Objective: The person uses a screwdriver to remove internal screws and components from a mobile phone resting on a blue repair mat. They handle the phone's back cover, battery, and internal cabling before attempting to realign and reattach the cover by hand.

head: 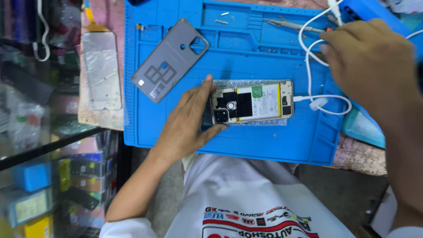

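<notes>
Phone (252,102) backless, battery and black boards exposed, left hand (190,119) steadying

Phone repair shop. Evidence: blue silicone repair mat (229,145) with parts compartments on worktop (361,156); opened phone (252,102), detached back cover (169,59), tweezers (293,25); glass display case (53,145) stocked with boxed accessories (33,205).

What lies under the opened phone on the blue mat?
Under the opened backless phone lies a clear bubble-wrap sheet, showing along its edges, on the blue silicone work mat. The left hand grips the phone's camera end, covering that part.
</notes>
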